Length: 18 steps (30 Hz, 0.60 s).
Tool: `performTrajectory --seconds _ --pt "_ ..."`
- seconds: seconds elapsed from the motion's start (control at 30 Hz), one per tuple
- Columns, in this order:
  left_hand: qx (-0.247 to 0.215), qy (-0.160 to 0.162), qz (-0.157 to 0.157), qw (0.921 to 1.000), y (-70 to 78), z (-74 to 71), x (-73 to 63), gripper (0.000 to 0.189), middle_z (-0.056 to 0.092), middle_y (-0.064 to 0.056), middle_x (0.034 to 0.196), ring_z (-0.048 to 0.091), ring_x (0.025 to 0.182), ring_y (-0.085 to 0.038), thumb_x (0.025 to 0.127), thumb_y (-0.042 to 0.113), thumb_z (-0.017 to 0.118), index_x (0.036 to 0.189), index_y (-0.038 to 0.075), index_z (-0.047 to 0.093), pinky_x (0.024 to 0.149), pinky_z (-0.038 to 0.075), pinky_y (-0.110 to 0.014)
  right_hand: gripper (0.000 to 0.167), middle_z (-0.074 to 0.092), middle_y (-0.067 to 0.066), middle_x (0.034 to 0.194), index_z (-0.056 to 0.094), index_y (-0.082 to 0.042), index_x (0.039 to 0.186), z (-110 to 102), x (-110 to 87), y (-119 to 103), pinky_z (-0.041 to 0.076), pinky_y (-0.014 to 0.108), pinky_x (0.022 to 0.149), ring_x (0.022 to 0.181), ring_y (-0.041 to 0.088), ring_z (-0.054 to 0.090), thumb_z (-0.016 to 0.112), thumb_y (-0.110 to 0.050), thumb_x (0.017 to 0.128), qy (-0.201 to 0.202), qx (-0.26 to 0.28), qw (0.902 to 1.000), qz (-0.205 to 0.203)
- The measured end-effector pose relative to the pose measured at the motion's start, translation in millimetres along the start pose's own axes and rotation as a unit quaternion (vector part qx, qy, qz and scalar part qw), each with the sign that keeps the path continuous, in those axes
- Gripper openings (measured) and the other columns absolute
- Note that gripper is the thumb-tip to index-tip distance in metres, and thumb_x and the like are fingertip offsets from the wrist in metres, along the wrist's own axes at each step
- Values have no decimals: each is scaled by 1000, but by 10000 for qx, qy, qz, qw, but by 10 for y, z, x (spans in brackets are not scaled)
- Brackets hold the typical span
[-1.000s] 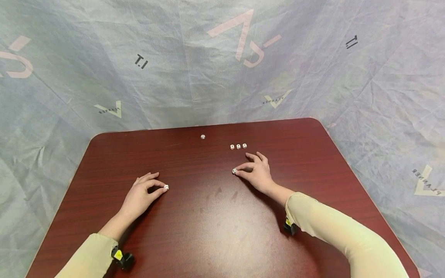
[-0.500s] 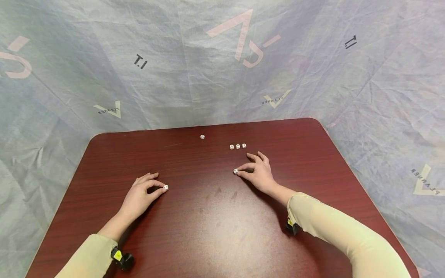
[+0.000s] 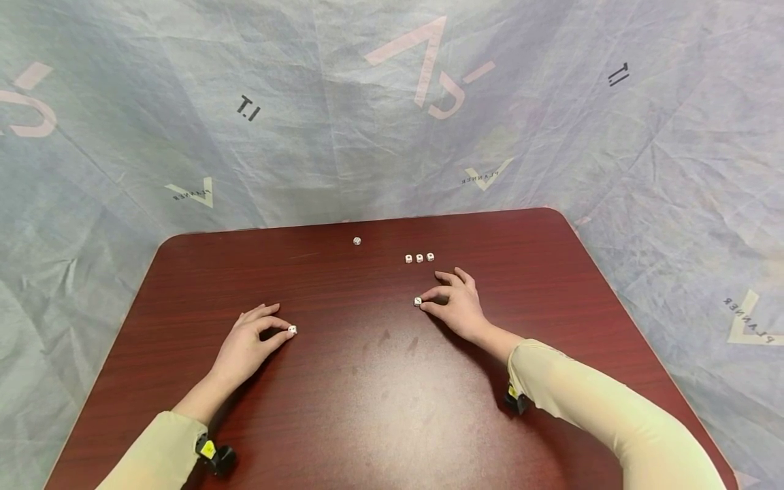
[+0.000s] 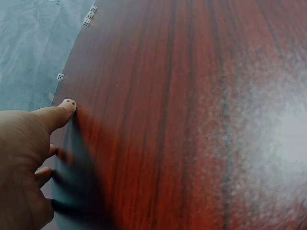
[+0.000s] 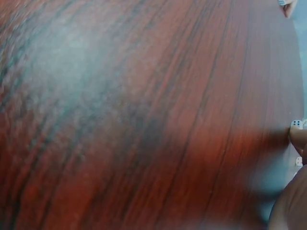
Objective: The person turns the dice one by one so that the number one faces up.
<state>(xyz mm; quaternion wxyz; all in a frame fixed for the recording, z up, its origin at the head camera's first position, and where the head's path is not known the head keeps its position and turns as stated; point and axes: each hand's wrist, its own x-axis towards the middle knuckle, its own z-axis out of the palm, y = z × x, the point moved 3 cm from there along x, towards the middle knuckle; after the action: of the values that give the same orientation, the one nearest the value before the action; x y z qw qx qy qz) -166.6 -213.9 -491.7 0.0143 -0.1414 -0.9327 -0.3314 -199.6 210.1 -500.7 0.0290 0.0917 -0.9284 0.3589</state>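
Observation:
My left hand (image 3: 248, 344) pinches a white die (image 3: 292, 330) between thumb and index finger, low over the left half of the table. Red pips show on that die (image 4: 71, 104) past the thumb in the left wrist view. Right of centre, thumb and index finger of my right hand (image 3: 456, 306) pinch a second white die (image 3: 418, 301), its dark-pipped face upward; the other fingers spread forward. The right wrist view catches this die (image 5: 296, 124) at the thumb's tip, near the frame's edge. Beyond the right hand, three white dice (image 3: 419, 258) stand in a short row.
A lone die (image 3: 357, 241) lies near the far edge of the dark red wooden table (image 3: 343, 381). Grey printed cloth (image 3: 294, 136) hangs behind and on both sides. Each wrist wears a black device with a yellow mark.
The die at my right fingertips has turned from a tilted stance to face-up, and the right hand has shifted slightly right. My left hand stays in place.

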Motion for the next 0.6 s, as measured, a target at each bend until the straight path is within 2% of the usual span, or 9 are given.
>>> performTrajectory --seconds 0.2,0.43,0.6 --pt "4 -21 2 10000 -2 2 5 11 56 -20 145 37 144 -45 91 26 81 101 21 79 120 19 -65 16 55 11 148 82 -26 100 -73 -3 -30 14 62 120 150 41 18 86 -33 86 31 -182 9997 -138" --pt "-14 -6 28 10000 14 -12 6 12 56 -20 145 38 144 -46 91 25 81 101 20 79 120 18 -65 21 59 11 141 82 -25 101 -176 39 -132 24 63 114 143 40 29 86 -37 84 161 -827 9944 -637" --pt "-6 -16 54 10000 15 -18 1 12 56 -21 145 38 143 -46 91 23 81 101 19 79 120 18 -66 21 58 11 141 83 -26 100 -193 59 -181 25 61 113 141 38 31 85 -40 84 17 -1055 9920 -691"
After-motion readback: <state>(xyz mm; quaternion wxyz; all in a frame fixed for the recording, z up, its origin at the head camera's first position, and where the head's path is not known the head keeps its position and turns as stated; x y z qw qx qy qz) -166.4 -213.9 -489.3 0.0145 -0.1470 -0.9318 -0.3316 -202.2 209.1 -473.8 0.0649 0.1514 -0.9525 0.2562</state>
